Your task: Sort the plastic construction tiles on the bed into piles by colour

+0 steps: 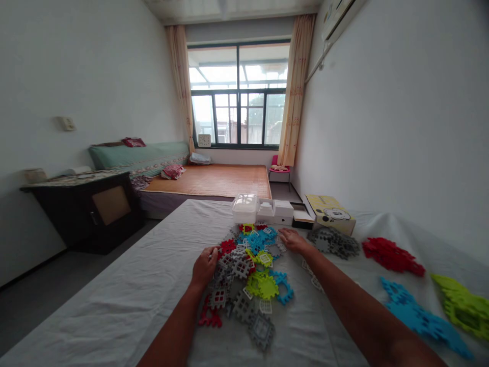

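A mixed heap of plastic interlocking tiles, grey, red, blue and lime, lies in the middle of a white-sheeted table. My left hand rests on the heap's left edge, fingers curled over grey and red pieces. On the far right side of the heap, my right hand lies with its fingers bent over the tiles there. What either hand grips is hidden. Sorted piles sit to the right: grey, red, blue and lime.
Behind the heap stand a clear plastic box, white boxes and a yellow cartoon-printed box. Beyond the table are a bed with a bamboo mat, a dark cabinet at left, a pink chair and a window.
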A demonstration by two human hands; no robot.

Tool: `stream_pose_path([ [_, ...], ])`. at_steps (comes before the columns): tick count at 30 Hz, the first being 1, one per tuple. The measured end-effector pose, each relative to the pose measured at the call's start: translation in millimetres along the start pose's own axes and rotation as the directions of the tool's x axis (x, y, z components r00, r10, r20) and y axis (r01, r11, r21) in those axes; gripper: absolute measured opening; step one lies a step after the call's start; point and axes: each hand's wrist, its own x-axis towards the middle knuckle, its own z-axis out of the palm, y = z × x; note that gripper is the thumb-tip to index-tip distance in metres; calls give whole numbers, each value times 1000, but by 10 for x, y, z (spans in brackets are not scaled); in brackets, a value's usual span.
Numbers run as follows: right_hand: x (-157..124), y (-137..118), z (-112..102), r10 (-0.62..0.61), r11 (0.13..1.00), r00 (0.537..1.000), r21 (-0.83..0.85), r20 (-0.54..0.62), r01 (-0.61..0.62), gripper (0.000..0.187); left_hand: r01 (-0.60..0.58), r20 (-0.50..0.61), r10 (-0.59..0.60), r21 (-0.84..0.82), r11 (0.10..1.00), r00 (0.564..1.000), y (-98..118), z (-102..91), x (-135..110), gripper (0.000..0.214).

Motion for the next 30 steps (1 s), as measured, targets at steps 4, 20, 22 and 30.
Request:
stream_pose_path([
  [4, -1, -198, 185, 69, 998, 996, 14, -52, -68, 48, 5, -8, -5, 3, 1000, 1000, -17, 10, 1, 39],
  [20, -685, -125, -160, 45, 994, 992, 105, -120, -33, 31, -8, 12, 8, 24, 1000, 1000, 11, -4, 6, 38],
  [22, -780, -71, -150, 43, 998, 994, 55, -101, -38, 26, -3, 16, 2, 29, 1000, 1000, 1, 0, 10, 38],
  [30, -893, -189, -94, 32, 998, 998, -60, -60, -36, 16, 0, 4, 0, 32, 999, 1000, 7, -10, 21, 39],
])
